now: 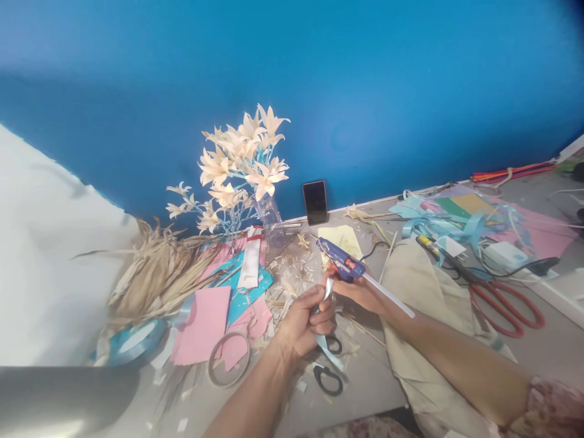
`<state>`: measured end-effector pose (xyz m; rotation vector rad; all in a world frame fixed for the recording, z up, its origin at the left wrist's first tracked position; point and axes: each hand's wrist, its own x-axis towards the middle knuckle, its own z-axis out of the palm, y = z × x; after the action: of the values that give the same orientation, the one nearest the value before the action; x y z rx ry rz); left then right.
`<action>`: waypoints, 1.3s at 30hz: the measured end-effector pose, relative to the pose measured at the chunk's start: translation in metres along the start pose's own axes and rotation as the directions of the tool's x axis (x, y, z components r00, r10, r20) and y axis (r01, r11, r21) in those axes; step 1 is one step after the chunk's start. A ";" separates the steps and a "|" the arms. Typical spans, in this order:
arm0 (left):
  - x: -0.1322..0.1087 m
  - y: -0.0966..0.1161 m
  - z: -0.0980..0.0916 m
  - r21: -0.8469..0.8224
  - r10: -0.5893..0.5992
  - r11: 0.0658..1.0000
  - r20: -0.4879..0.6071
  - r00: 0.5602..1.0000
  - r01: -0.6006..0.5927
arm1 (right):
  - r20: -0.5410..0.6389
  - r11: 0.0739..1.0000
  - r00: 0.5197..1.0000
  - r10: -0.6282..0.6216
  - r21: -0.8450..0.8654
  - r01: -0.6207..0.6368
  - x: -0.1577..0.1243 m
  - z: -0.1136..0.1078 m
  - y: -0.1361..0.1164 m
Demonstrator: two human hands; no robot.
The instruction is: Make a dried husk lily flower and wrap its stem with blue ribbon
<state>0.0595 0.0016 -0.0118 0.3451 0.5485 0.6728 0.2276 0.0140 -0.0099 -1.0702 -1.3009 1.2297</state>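
Note:
My left hand (303,322) is closed around a light blue ribbon (329,353), whose loose end hangs below the fingers. Just beside it, my right hand (353,292) grips a blue glue gun (340,258) with a white glue stick (390,296) jutting out of its back end. The gun's nozzle points up and to the left. Black-handled scissors (328,380) lie under the ribbon's end. Cream flowers (241,152) on light blue stems stand in a clear vase (269,219) behind my hands.
Dried husks (155,267), pink sheets (203,322), a tape ring (229,359) and a blue ribbon roll (137,340) lie left. A phone (315,202) leans on the blue wall. Right are beige cloth (415,304), large red-handled scissors (506,307) and ribbons (469,228).

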 end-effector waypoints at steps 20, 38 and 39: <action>0.001 -0.010 0.006 0.420 0.317 0.890 -0.292 0.903 -0.177 | -0.220 0.982 0.975 0.027 -0.178 -0.067 0.008 -0.004 0.004; -0.003 0.023 -0.005 0.530 0.577 0.777 -0.386 0.720 -0.339 | 0.172 0.991 0.976 0.130 -0.022 -0.128 0.004 -0.012 0.025; -0.004 0.025 -0.006 0.537 0.587 0.771 -0.390 0.709 -0.343 | 0.184 0.991 0.974 0.130 -0.034 -0.126 0.003 -0.013 0.027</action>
<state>0.0409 0.0186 -0.0036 0.7442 1.1906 1.1812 0.2396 0.0206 -0.0371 -1.0894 -1.4069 1.4438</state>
